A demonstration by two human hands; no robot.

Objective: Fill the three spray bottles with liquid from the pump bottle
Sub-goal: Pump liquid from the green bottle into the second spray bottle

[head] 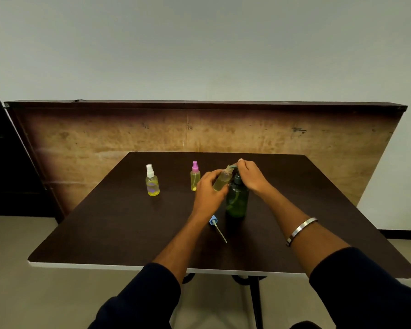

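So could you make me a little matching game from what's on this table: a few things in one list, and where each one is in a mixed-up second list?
Things:
1. white-capped spray bottle
2. pink-capped spray bottle
3. uncapped spray bottle
4. blue spray cap

Places or states:
A. lying on the table, near the left wrist
B. standing farthest left
C. held tilted in the left hand, at the green pump bottle
D. standing just behind the left hand

Pairs: 1-B, 2-D, 3-C, 4-A
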